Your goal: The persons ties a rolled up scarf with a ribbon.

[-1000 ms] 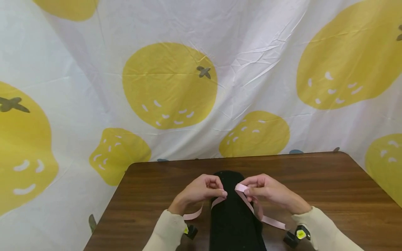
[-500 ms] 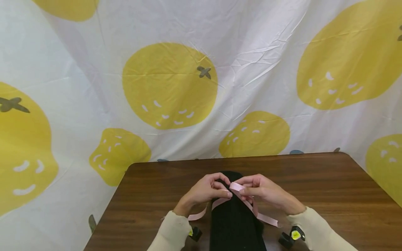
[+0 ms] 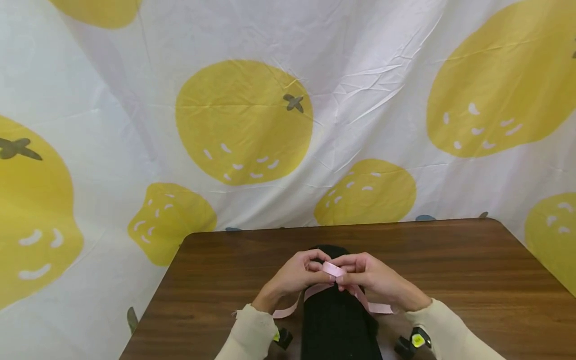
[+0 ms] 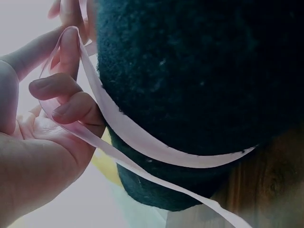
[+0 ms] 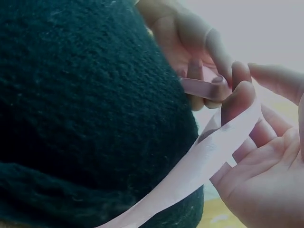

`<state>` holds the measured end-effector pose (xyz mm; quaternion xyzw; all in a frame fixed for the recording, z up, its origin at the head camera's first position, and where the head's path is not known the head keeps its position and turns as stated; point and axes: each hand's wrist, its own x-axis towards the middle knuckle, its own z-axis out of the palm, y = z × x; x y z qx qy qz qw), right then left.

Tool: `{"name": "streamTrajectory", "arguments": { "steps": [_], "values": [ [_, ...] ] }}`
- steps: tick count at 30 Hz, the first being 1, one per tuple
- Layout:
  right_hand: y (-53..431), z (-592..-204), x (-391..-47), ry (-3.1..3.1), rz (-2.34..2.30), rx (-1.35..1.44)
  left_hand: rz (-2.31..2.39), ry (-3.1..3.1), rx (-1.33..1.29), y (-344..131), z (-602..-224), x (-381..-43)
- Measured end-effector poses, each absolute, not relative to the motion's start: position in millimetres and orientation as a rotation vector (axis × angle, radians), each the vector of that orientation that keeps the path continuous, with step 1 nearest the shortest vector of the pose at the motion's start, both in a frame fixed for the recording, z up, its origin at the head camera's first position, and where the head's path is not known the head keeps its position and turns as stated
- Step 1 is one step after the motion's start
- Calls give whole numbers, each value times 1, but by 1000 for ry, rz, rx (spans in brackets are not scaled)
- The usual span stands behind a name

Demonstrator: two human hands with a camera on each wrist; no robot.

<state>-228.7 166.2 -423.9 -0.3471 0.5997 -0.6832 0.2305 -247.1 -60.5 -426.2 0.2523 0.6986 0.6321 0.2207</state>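
Observation:
A long black fuzzy cloth bundle (image 3: 339, 325) lies on the table with a pink ribbon (image 3: 333, 270) passed around it. Above the bundle both hands meet, fingertips together. My left hand (image 3: 299, 272) pinches one ribbon end; in the left wrist view a ribbon loop (image 4: 135, 140) runs over its fingers and under the bundle. My right hand (image 3: 371, 277) pinches the other length between thumb and fingers, a band of ribbon showing at the fingertips. In the right wrist view that ribbon length (image 5: 190, 166) rises from the bundle's side to the fingers. Loose tails hang on either side.
The brown wood-grain table (image 3: 450, 260) extends to both sides and behind the bundle. A white curtain (image 3: 135, 100) with yellow fruit prints hangs at its far edge. Small black wrist devices (image 3: 414, 342) sit near the sleeve cuffs.
The hands have come together over the bundle, the right moving left and the left slightly right, bringing the ribbon lengths to one point. The right tail has shifted left.

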Motion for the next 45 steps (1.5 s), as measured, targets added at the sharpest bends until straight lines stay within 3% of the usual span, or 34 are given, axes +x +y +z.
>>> {"name": "streamTrajectory", "arguments": {
  "steps": [32,45],
  "values": [
    [133,-441,-210,2727,-1762,-904,1755,2059,639,-61,-430,-246],
    [132,-449,-209,2869,-1770,-1036,1786,2071,595,-57,-429,-242]
  ]
}}
